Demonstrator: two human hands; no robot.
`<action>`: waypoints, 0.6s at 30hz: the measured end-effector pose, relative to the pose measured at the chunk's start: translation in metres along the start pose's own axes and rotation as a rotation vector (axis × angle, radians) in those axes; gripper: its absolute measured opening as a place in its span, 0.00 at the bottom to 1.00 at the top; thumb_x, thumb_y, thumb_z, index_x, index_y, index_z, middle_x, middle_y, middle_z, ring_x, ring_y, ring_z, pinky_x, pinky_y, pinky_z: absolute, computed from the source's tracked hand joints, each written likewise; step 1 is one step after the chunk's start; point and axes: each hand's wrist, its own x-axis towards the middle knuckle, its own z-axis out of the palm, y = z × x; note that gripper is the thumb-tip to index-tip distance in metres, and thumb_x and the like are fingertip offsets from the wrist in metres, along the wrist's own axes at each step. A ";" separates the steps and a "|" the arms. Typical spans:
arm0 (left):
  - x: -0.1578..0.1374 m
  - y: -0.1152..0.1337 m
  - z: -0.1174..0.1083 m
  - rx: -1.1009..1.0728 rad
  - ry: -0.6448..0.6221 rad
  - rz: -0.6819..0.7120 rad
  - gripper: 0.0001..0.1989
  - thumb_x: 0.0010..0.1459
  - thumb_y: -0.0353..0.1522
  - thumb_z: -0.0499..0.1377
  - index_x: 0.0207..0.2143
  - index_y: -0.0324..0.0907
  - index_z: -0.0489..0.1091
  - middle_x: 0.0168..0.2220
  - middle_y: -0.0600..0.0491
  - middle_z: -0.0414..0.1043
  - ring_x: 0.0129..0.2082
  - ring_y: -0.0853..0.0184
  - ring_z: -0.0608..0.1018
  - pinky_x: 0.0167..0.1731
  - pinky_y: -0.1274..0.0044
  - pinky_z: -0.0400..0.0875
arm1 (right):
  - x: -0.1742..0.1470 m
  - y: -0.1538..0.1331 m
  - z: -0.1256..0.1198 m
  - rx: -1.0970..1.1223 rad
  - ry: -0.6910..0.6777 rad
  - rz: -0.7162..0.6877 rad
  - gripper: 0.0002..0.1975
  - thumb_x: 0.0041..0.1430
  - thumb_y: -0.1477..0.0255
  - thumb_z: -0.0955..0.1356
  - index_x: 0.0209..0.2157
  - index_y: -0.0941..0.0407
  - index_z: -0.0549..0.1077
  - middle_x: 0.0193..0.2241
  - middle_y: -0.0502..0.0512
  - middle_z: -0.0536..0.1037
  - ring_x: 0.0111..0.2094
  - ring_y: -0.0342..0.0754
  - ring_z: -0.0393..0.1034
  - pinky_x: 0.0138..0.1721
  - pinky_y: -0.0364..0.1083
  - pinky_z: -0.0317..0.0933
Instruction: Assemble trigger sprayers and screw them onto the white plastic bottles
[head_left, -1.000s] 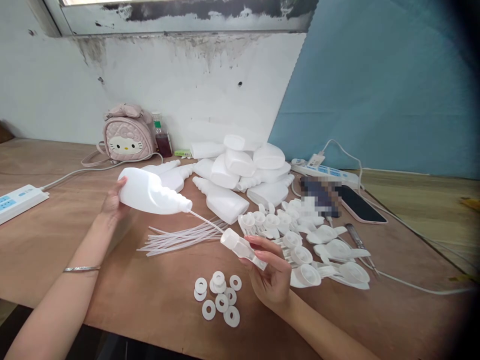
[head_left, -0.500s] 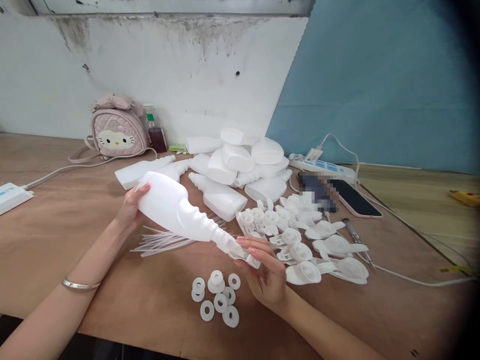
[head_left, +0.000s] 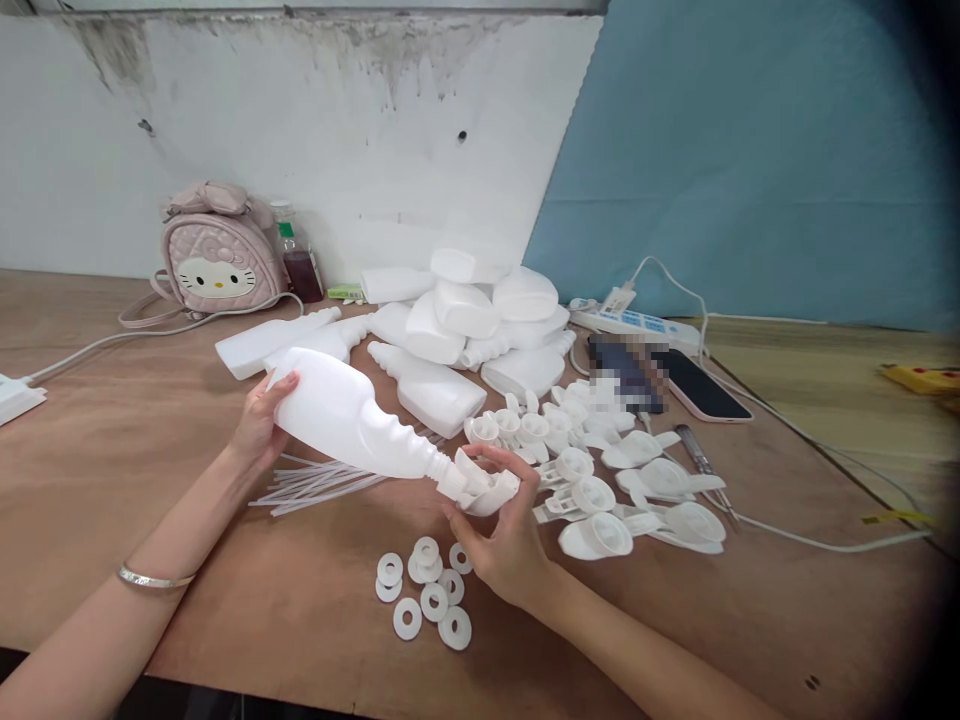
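My left hand [head_left: 262,418] is closed round the base of a white plastic spray bottle [head_left: 330,408], which I hold tilted above the table with its neck down to the right. On that neck sits a white trigger spray head [head_left: 484,490]. The thumb and fingers of my right hand [head_left: 514,545] grip this head from the right. Below it, several white ring washers [head_left: 434,602] lie in a loose cluster. Thin white tubes [head_left: 311,485] are spread under the bottle. To the right of my hand lie several more white spray-head parts [head_left: 592,495].
Several white bottles [head_left: 450,330] are piled at the back. Behind to the left stand a pink bag [head_left: 217,250] and a bottle of dark liquid [head_left: 300,270]. A phone [head_left: 705,385], a power strip [head_left: 637,325], cables and a pen-like tool [head_left: 699,452] are at the right.
The spray head has turned on the bottle's neck, and my right hand's grip has shifted round it. My left hand keeps its hold. The view has moved slightly.
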 end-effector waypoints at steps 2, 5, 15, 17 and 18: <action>0.001 -0.001 -0.001 -0.015 -0.008 0.006 0.20 0.36 0.34 0.68 0.34 0.36 0.71 0.29 0.54 0.75 0.24 0.71 0.75 0.24 0.83 0.71 | -0.001 0.001 0.000 -0.021 0.010 -0.030 0.25 0.51 0.80 0.65 0.49 0.56 0.50 0.43 0.62 0.63 0.43 0.50 0.64 0.43 0.54 0.64; 0.001 -0.002 -0.002 -0.033 -0.023 -0.013 0.20 0.38 0.34 0.67 0.36 0.36 0.71 0.31 0.53 0.75 0.26 0.70 0.76 0.27 0.82 0.72 | -0.001 0.002 0.000 -0.021 0.082 -0.066 0.25 0.52 0.79 0.65 0.49 0.55 0.51 0.41 0.60 0.65 0.41 0.49 0.65 0.40 0.52 0.65; 0.000 -0.003 -0.001 0.000 -0.048 0.000 0.20 0.41 0.35 0.66 0.38 0.38 0.70 0.32 0.53 0.75 0.27 0.69 0.76 0.28 0.81 0.71 | 0.002 0.004 -0.003 0.054 0.088 -0.117 0.16 0.52 0.79 0.66 0.43 0.53 0.61 0.38 0.57 0.69 0.42 0.51 0.67 0.39 0.53 0.66; -0.001 -0.003 -0.001 0.001 -0.067 0.008 0.20 0.41 0.35 0.66 0.39 0.39 0.69 0.32 0.54 0.74 0.27 0.70 0.75 0.27 0.82 0.70 | 0.002 0.002 -0.004 0.050 0.071 -0.134 0.16 0.52 0.79 0.66 0.42 0.54 0.62 0.38 0.57 0.70 0.41 0.51 0.67 0.38 0.52 0.66; -0.001 -0.003 -0.001 0.005 -0.075 0.005 0.20 0.41 0.35 0.66 0.39 0.39 0.69 0.32 0.54 0.73 0.27 0.71 0.75 0.26 0.82 0.70 | 0.003 0.000 -0.005 0.040 0.059 -0.153 0.16 0.51 0.80 0.66 0.42 0.54 0.63 0.38 0.57 0.70 0.41 0.50 0.68 0.38 0.51 0.67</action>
